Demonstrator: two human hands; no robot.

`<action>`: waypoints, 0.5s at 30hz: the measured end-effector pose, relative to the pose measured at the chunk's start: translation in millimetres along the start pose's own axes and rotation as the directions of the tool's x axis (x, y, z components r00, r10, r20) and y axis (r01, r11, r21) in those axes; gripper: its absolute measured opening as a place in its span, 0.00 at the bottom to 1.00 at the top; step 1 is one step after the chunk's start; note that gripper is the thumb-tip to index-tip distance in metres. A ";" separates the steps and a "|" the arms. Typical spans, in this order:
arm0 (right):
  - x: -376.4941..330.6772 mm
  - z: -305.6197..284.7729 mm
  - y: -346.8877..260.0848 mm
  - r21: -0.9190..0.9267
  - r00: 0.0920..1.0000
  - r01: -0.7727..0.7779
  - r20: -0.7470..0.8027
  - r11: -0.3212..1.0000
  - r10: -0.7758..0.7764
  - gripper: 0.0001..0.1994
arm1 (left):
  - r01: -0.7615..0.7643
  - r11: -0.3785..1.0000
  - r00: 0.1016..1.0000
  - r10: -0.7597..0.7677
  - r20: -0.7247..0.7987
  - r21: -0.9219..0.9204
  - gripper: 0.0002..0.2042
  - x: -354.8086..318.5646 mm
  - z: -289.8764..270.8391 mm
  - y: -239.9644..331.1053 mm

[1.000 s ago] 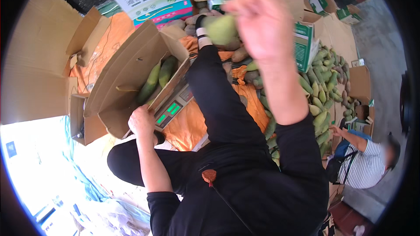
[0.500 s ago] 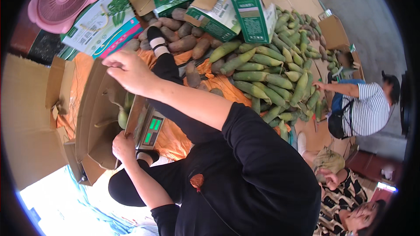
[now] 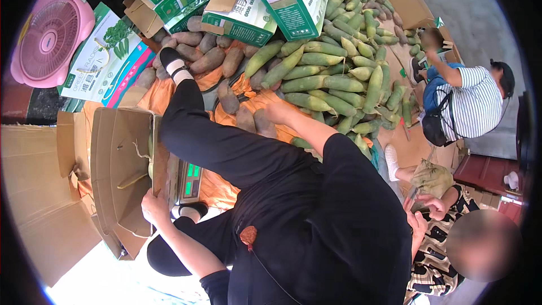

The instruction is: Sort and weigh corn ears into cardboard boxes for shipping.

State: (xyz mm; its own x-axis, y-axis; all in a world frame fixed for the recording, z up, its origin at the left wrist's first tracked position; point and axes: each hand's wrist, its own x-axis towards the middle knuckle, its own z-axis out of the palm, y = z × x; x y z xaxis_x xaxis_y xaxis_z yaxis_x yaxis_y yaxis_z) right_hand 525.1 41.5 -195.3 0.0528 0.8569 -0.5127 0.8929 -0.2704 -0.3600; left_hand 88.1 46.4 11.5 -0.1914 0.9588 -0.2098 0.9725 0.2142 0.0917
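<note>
My left hand (image 3: 155, 208) is closed on the near edge of an open cardboard box (image 3: 121, 152), which stands tilted on a scale (image 3: 191, 183) with green lit digits. Inside the box, a pale green radish with a long thin root shows partly behind the box wall. My right hand (image 3: 278, 112) is low over the orange sheet, beside a brownish-red root vegetable (image 3: 264, 123) and the pile of green radishes (image 3: 327, 85). Its fingers are too indistinct to tell whether they hold anything.
More brownish-red roots (image 3: 209, 59) lie around my outstretched foot. Green and white cartons (image 3: 293, 8) stand behind the pile. A pink fan (image 3: 51, 36) is at far left. Two people are on the right, one in a striped shirt (image 3: 474, 101), one holding a cloth bag (image 3: 432, 176).
My right hand has moved from above the box, rightward across my leg, down to the vegetables. My left hand stays on the box edge. The striped-shirt person's arm has lifted away from the pile.
</note>
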 end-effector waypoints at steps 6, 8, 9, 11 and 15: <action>-41.7 30.6 46.9 -0.029 0.984 -0.117 0.128 0.993 0.120 0.13 | 0.039 0.999 0.999 -0.039 0.018 -0.008 0.11 -0.4 1.0 -4.7; -47.9 32.3 56.6 -0.085 0.987 -0.058 0.147 0.995 0.070 0.12 | 0.051 0.999 0.998 -0.051 0.034 -0.003 0.11 1.2 2.0 -6.1; -50.3 32.2 61.0 -0.142 0.986 0.003 0.167 0.990 0.021 0.12 | 0.049 0.999 0.998 -0.049 0.035 -0.001 0.11 1.1 2.0 -5.3; -55.6 32.7 68.8 -0.079 0.987 -0.102 0.118 0.992 0.111 0.12 | 0.041 0.999 0.999 -0.040 0.024 -0.013 0.11 0.9 2.0 -3.5; -64.3 25.5 85.3 0.066 0.935 -0.349 -0.043 0.935 0.352 0.11 | 0.038 0.999 0.999 -0.037 0.029 -0.027 0.12 0.5 0.6 2.7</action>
State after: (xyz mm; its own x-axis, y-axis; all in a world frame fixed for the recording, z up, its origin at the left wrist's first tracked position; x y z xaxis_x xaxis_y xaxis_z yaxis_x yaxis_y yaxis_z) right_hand 586.5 -47.9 -212.9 0.3832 0.7248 -0.5726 0.7867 -0.5810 -0.2089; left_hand 90.7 47.4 11.1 -0.2231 0.9444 -0.2415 0.9606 0.2552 0.1104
